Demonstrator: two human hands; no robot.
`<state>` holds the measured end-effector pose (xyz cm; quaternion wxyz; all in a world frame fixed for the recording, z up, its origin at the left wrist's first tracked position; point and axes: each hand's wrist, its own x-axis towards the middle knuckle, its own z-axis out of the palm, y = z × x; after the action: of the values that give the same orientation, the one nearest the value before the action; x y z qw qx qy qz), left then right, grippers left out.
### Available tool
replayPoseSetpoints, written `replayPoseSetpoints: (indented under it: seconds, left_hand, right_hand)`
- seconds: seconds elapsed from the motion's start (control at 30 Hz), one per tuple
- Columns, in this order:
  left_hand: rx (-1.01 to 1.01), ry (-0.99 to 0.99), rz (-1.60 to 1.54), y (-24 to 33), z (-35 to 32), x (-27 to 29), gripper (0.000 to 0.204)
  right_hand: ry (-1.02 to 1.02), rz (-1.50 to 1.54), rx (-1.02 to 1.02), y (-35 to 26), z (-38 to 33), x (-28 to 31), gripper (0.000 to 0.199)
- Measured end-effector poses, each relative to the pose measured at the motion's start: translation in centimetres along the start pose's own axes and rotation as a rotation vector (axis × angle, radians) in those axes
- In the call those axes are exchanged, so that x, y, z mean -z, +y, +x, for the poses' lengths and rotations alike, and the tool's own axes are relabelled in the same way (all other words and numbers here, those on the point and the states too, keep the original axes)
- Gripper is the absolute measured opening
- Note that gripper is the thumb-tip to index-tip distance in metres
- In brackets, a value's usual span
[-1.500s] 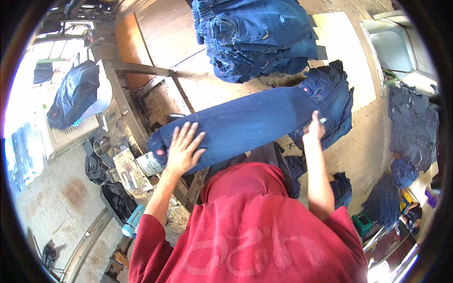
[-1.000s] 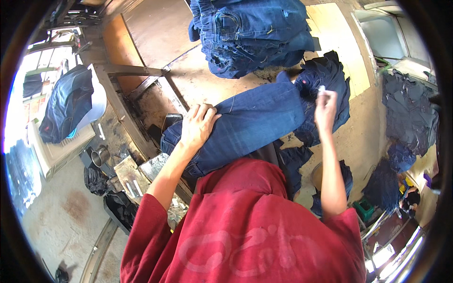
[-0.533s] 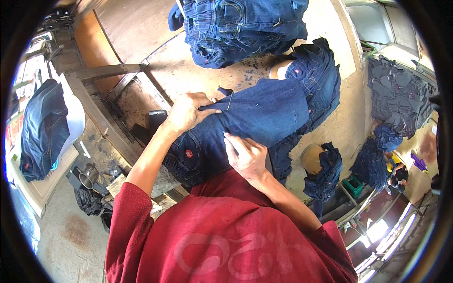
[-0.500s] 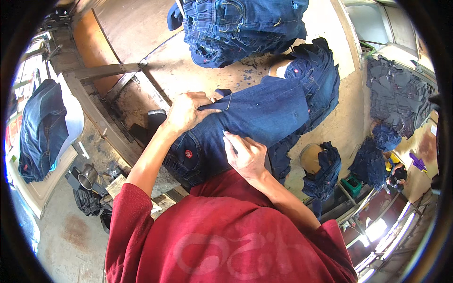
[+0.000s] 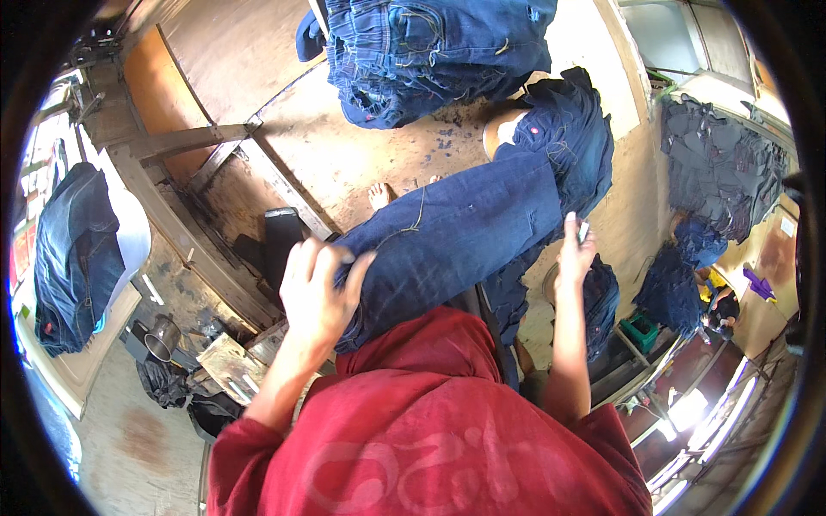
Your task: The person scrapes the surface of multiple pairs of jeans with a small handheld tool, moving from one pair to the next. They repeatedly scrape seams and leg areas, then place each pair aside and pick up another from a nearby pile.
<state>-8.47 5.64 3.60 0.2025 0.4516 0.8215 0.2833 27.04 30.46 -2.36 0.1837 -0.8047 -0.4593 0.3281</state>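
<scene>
The left hand (image 5: 317, 288) presses, fingers curled, on the near end of the blue jeans leg (image 5: 447, 236) spread across the wooden worktable (image 5: 344, 155). The right hand (image 5: 575, 251) pinches a small pale tool (kind unclear). Folded jeans stack (image 5: 430, 52) lies beyond; this pair remains unstacked.

We see a dark indigo denim trouser leg with tan topstitching (image 5: 456, 236) across a dusty brown wooden surface (image 5: 344, 146), a stack of deep blue folded jeans (image 5: 430, 52) with pale yellow seams, a red printed shirt (image 5: 430, 430), and a small green crate (image 5: 641, 329).
</scene>
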Motion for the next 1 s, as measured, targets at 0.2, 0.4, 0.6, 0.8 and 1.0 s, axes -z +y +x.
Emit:
replayPoseSetpoints:
  seconds: [0.2,0.4,0.6,0.8,1.0]
  left_hand:
    - [1.281,0.178,-0.635,3.1,-10.2,2.8,0.054]
    - [0.617,-0.132,-0.284,2.0,-14.6,-0.3,0.014]
    - [0.993,0.341,-0.603,2.6,-15.2,-1.6,0.032]
    - [0.582,0.028,-0.249,3.7,-16.1,-2.8,0.020]
    - [0.894,0.295,-0.570,3.3,-16.0,-3.2,0.053]
  right_hand:
    - [-0.486,0.577,-0.649,2.0,5.2,0.1,0.047]
    - [-0.297,0.419,-0.273,1.4,6.1,-3.5,0.031]
    - [-0.545,0.279,-0.626,3.9,8.9,-2.2,0.037]
    - [-0.566,0.509,-0.535,6.4,11.8,-4.1,0.030]
    - [-0.581,0.422,-0.461,5.0,12.0,-3.9,0.029]
